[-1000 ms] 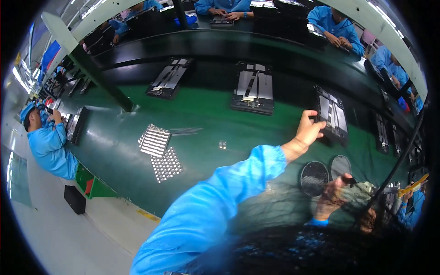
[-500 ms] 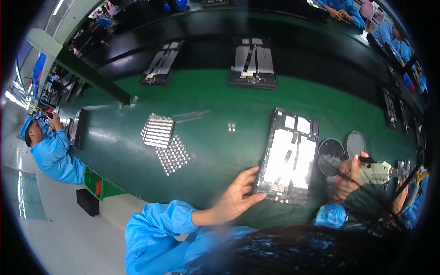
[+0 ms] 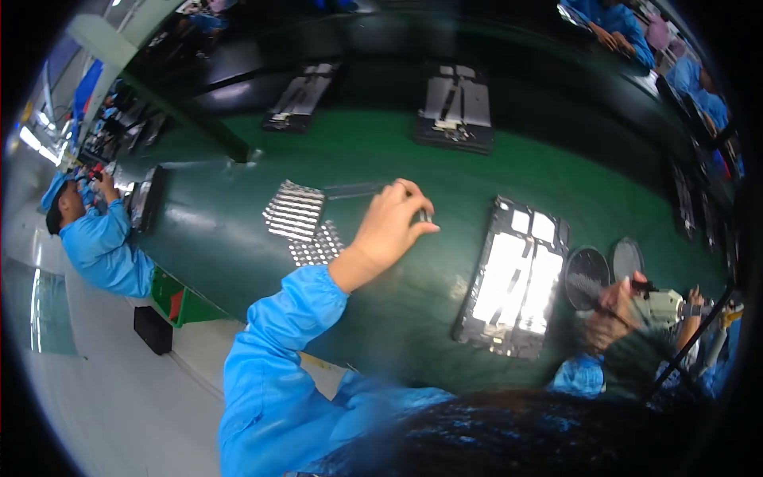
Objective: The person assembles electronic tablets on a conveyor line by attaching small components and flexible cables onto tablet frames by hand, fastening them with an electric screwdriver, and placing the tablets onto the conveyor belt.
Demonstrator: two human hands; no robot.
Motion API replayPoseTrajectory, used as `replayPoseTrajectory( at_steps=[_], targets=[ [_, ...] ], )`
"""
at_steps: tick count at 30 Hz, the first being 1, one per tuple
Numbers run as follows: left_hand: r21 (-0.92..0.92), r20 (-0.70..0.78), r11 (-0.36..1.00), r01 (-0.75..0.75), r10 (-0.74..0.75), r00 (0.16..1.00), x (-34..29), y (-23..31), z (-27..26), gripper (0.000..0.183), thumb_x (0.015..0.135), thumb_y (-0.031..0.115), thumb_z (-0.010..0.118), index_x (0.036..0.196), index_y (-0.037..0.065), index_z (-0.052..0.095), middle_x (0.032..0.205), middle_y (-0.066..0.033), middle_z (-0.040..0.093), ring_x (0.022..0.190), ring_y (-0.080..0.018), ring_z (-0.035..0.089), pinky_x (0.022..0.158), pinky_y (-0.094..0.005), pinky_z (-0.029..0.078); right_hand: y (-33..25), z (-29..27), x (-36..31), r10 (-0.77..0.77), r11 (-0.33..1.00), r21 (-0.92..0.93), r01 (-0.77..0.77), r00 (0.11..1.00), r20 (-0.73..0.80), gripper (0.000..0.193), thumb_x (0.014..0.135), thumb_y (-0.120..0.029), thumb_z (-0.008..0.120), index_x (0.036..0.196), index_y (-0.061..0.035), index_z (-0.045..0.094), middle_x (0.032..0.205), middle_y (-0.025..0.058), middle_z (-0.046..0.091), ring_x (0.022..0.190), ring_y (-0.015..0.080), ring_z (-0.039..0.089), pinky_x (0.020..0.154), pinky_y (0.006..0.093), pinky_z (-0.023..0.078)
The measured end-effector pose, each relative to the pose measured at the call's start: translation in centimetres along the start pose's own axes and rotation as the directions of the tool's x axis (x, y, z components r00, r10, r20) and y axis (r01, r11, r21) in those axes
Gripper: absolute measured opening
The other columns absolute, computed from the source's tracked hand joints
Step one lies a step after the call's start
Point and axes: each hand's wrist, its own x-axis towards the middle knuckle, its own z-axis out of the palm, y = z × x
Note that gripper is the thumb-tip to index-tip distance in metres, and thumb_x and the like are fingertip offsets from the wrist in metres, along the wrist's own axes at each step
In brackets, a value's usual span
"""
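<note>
My left hand (image 3: 389, 226) reaches over the green bench, thumb and index finger slightly apart. Between them shows a small metallic piece (image 3: 427, 215), apparently still on the bench; the pieces beside it are hidden by my fingers. At the right, my right hand (image 3: 608, 319), blurred, is closed around the dark nose end of a pale electric screwdriver (image 3: 664, 307). In front of me lies an opened flat device (image 3: 509, 282) with silvery cells and a black frame, touched by neither hand. Next to it stands a round dark dish (image 3: 586, 278) of tiny parts.
Sheets of small metallic pieces (image 3: 296, 213) lie left of centre, partly behind my left arm, near clear strips (image 3: 350, 191). More opened devices (image 3: 455, 111) sit farther back. A green post (image 3: 191, 119) rises at the left. A co-worker (image 3: 99, 242) sits at the far left.
My left hand has left the device's edge and moved up and left to the small metallic pieces. My right hand stays at the screwdriver. The whole view has shifted slightly.
</note>
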Motion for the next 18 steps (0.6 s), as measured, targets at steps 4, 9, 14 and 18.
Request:
replayPoseTrajectory(
  at_steps=[4,9,14,18],
  targets=[
    [-0.237,0.114,0.955,0.177,-0.154,0.981,0.0,-1.0,0.6,0.028,0.076,0.015,0.08,0.094,0.003,0.062,0.09,-0.0124,0.066,0.083,-0.0306,0.063,0.074,-0.039,0.051,0.0,-1.2,0.0,0.235,0.965,0.158,-0.211,0.96,-0.153,0.026,0.094,-0.007,0.059,0.119,0.0004,0.054,0.067,0.0007,0.048,0.051,0.0054,0.038,0.047,0.0216,0.03],
    [-0.306,0.164,0.909,0.284,-0.244,0.956,0.0,-0.1,-0.3,0.027,0.078,0.018,0.078,0.095,0.003,0.063,0.084,-0.0117,0.067,0.076,-0.0262,0.065,0.067,-0.0373,0.051,-3.3,1.6,-1.5,0.12,0.989,0.094,-0.112,0.989,-0.087,0.025,0.095,-0.007,0.057,0.119,0.0008,0.054,0.066,0.0009,0.047,0.051,0.0053,0.037,0.047,0.0216,0.03],
    [-0.012,-0.033,0.996,0.093,-0.094,0.995,-0.1,-1.2,1.0,0.023,0.075,0.025,0.078,0.087,0.009,0.067,0.09,-0.0077,0.067,0.091,-0.0274,0.062,0.081,-0.0408,0.045,2.8,-3.8,0.2,0.211,0.977,0.035,-0.208,0.975,-0.075,0.025,0.095,-0.01,0.06,0.118,0.0002,0.055,0.068,0.0005,0.047,0.052,0.0052,0.037,0.046,0.0219,0.029],
    [0.012,0.032,0.992,0.129,-0.129,0.991,0.9,-0.1,0.3,0.014,0.075,0.019,0.079,0.082,0.014,0.068,0.087,-0.0026,0.067,0.095,-0.0247,0.06,0.086,-0.0451,0.033,1.7,-1.2,-0.2,-0.107,0.988,0.112,0.11,0.994,-0.032,0.029,0.09,-0.007,0.066,0.116,0.0001,0.056,0.068,0.0005,0.048,0.053,0.0065,0.041,0.045,0.0237,0.032]
  ],
)
